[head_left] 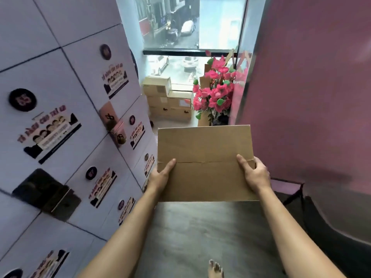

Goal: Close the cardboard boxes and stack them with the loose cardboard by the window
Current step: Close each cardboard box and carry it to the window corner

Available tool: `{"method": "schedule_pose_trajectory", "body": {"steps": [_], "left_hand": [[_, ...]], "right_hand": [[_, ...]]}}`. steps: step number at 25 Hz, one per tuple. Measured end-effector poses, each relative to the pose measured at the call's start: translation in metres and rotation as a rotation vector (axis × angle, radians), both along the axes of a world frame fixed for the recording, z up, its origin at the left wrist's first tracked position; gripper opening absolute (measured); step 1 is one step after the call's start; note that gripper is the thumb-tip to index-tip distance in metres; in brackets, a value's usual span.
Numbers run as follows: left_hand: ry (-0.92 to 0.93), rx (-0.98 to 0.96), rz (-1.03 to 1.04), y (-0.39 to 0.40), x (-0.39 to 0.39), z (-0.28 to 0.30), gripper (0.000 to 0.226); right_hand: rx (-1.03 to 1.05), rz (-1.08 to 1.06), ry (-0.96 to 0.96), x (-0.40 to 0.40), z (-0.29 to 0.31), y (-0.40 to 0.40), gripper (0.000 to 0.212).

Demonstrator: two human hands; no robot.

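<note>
A bare foot [215, 268] steps below the closed box [204, 157], clamped between left hand [160, 175] and right hand [254, 171]; it could clip the flowers [215, 91].

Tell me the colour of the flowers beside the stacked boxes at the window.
Bright pink flowers with green leaves, seen in the head view.

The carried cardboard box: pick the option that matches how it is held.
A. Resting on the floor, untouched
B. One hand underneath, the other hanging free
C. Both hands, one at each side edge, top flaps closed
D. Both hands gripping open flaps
C: the left hand and right hand each grip a side of the cardboard box, whose top flaps meet in a closed seam.
</note>
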State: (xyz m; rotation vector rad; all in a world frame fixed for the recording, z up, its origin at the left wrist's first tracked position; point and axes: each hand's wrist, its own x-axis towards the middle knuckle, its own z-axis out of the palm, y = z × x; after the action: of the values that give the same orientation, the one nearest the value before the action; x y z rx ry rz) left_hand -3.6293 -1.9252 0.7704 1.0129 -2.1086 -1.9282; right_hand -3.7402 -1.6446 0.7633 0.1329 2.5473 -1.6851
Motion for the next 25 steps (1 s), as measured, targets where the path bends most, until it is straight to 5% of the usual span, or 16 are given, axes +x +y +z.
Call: {"method": "schedule_pose_trajectory", "body": {"steps": [5,13,18,25], "left_hand": [[-0.038,-0.011,0.134,-0.045,-0.126,0.000,0.094],[-0.030,0.092,0.185,-0.150,-0.309,-0.035,0.071],[-0.050,0.166,0.153,-0.223,-0.431,-0.048,0.093],[-0.099,0.122,0.145,-0.298,-0.600,-0.059,0.095]], "right_hand": [[0.004,0.074,-0.030,-0.147,0.007,-0.055,0.038],[0.078,0.122,-0.056,-0.334,-0.014,-0.160,0.046],[0.093,0.090,-0.062,-0.444,-0.011,-0.226,0.049],[0.107,0.056,-0.113,-0.610,-0.039,-0.301,0.049]]}}
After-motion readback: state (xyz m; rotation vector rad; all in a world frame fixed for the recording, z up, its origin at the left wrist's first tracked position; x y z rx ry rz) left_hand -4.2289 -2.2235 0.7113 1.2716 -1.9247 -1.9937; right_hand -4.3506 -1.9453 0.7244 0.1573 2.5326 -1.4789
